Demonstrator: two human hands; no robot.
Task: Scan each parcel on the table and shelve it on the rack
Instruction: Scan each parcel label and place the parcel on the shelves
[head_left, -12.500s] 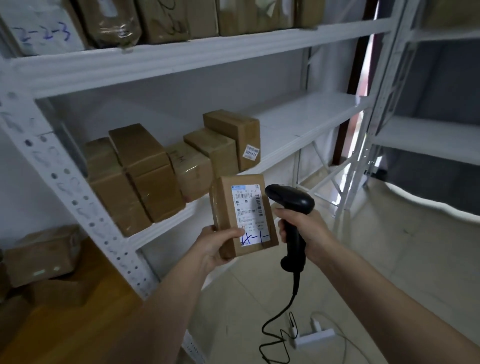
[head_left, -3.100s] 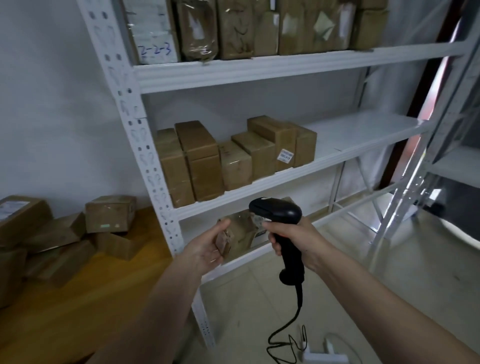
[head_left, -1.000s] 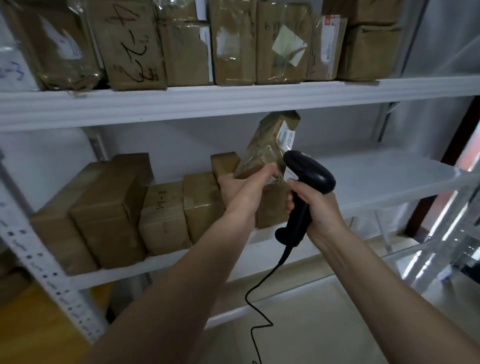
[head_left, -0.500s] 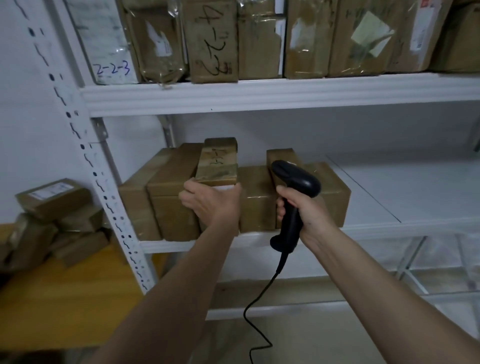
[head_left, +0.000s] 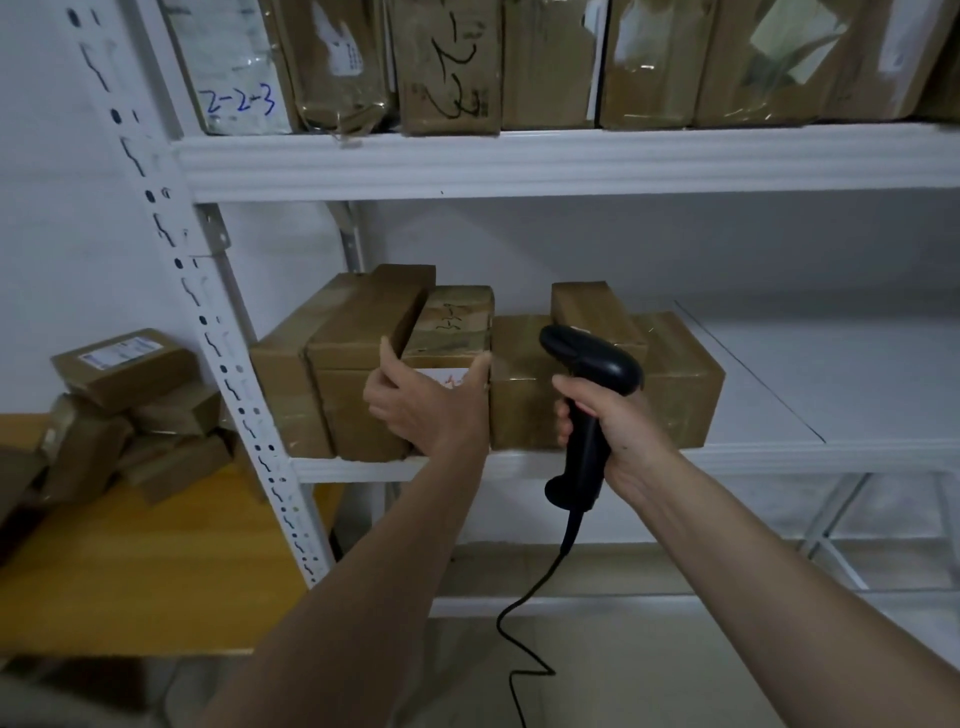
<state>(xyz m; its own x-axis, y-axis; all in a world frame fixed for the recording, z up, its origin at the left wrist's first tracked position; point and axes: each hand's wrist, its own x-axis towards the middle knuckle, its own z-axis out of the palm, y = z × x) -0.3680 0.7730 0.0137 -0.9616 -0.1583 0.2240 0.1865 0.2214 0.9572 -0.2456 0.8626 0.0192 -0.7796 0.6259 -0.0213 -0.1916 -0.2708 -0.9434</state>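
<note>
Left hand (head_left: 423, 402) spans the front end of the parcel (head_left: 451, 325), thumb on one side edge, fingers on the other: a wide grip holding the box as it sits in the row on the middle shelf (head_left: 779, 457) of the rack (head_left: 171, 218). Right hand (head_left: 610, 423) is wrapped round the scanner (head_left: 587, 395) handle. The parcel is a taped cardboard box, judged stiff and light enough for one hand; the tape may be slick, so the side edges are the sound hold. Neighbouring boxes (head_left: 358, 364) press close on both sides, leaving little finger room. Further parcels (head_left: 122, 366) wait on the wooden surface (head_left: 156, 561) at left. The scanner cable (head_left: 524, 623) hangs toward the floor
</note>
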